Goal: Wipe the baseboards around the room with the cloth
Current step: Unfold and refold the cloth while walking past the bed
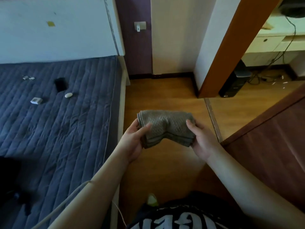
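My left hand (133, 138) and right hand (200, 139) each grip 1 end of the folded grey waffle-weave cloth (165, 128), keeping a firm pad. Dark wooden baseboard (173, 74) beyond the cloth: unwiped, I judge.

Wooden floor (158, 95), quilted blue bed (57, 113), purple wall (133, 47)

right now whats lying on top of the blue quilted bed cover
On the bed cover: a black phone, a white oval case, a small white box and tiny metallic bits. The near left corner is too dark to tell.
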### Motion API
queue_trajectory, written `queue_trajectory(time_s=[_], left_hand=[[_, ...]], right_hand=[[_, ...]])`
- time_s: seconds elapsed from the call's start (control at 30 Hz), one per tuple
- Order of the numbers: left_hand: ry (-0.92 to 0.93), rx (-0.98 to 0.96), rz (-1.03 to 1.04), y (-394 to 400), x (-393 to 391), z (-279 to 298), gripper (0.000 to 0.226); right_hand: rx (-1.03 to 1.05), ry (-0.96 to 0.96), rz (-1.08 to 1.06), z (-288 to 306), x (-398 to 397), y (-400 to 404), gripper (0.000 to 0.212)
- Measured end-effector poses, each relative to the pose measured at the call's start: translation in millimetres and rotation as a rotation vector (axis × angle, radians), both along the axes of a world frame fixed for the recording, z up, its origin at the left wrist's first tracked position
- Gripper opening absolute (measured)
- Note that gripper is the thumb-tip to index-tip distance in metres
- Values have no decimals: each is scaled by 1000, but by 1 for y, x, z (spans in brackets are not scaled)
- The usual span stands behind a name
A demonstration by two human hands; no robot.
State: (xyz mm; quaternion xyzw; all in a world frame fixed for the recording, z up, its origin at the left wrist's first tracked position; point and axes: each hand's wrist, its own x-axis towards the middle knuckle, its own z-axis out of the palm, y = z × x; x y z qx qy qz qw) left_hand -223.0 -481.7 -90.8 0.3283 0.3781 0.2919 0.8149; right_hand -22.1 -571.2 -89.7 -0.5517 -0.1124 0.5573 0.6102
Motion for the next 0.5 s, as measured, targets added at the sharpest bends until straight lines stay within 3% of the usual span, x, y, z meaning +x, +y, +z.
queue_trajectory(time_s=[0.17,0.5], left_hand=[[209,147,-147,63,61,-14,50],[275,50,-101,194,180,-25,48]], right_hand=[[-49,22,-63,-9,56,46,21],[-156,44,-27,-38,191,177,24]])
